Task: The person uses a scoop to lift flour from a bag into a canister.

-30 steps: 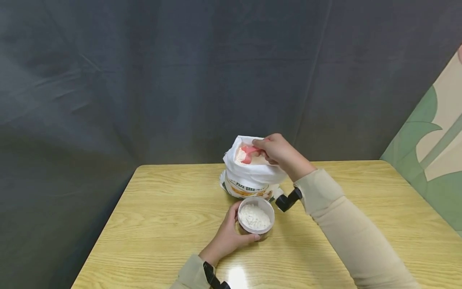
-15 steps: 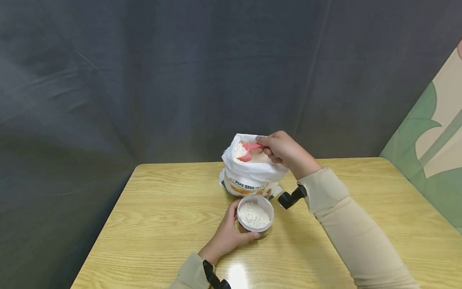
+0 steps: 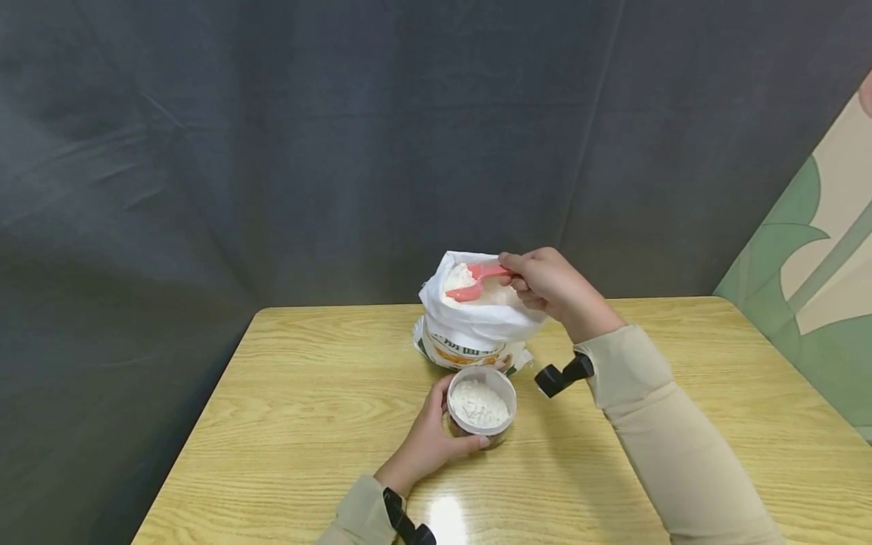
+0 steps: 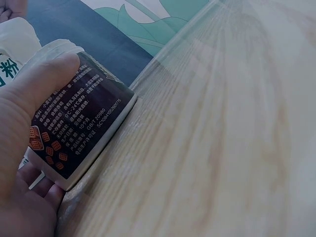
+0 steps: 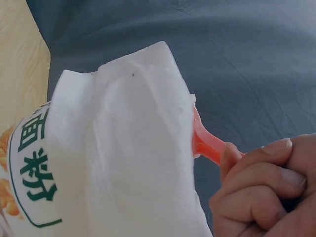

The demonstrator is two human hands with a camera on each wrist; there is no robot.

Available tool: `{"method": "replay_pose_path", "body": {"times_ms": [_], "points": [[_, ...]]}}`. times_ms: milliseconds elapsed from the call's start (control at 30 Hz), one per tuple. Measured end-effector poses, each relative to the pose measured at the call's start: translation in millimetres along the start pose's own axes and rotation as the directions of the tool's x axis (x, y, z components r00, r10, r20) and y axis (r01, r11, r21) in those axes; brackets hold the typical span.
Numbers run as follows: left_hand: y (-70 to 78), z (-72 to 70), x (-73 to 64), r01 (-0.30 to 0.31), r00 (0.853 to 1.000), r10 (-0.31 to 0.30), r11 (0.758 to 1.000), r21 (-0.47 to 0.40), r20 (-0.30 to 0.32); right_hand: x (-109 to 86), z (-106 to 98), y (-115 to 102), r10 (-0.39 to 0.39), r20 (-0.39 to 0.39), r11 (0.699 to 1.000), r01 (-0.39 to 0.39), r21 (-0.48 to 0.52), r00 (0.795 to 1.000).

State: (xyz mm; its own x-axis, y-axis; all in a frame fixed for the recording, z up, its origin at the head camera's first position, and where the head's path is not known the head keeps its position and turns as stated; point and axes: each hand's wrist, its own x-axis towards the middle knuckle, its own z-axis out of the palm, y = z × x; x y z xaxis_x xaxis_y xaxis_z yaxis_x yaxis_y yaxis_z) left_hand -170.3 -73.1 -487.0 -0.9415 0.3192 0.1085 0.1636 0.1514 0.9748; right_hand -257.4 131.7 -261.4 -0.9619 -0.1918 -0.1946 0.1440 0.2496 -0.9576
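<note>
My right hand (image 3: 553,284) pinches the handle of a pink scoop (image 3: 485,278) heaped with white flour. The scoop sits at the mouth of an open flour bag (image 3: 477,325), whose white top edge is folded outward. In the right wrist view the bag's wall (image 5: 133,148) hides most of the scoop, and the curled fingers (image 5: 256,192) grip its handle. On the table just in front of the bag stands a round tub (image 3: 481,405) with white flour inside. My left hand (image 3: 431,446) holds this tub around its side, the thumb near the rim; its dark printed label (image 4: 81,118) faces the left wrist camera.
The wooden table (image 3: 306,424) carries the bag near its back edge. A dark grey curtain (image 3: 409,151) hangs behind it. To the right is a panel (image 3: 811,303) with green leaf shapes.
The right hand has drawn the scoop up and slightly to the right, from deeper in the flour to the bag's mouth, now heaped. The left hand and tub have hardly moved.
</note>
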Motion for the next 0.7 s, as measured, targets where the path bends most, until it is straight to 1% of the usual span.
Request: {"method": "replay_pose_path", "body": {"times_ms": [300, 700], "points": [[-0.8, -1.3, 1.2, -0.001, 1.0, 0.001, 1.0, 0.006, -0.007, -9.1, -12, 5, -0.058, -0.03, 0.996, 0.06, 0.072, 0.998], [-3.0, 2.1, 6.3, -0.015, 1.0, 0.015, 1.0, 0.016, 0.0, -20.5, -18, 19, -0.101, -0.118, 0.98, 0.12, 0.162, 0.988]]}}
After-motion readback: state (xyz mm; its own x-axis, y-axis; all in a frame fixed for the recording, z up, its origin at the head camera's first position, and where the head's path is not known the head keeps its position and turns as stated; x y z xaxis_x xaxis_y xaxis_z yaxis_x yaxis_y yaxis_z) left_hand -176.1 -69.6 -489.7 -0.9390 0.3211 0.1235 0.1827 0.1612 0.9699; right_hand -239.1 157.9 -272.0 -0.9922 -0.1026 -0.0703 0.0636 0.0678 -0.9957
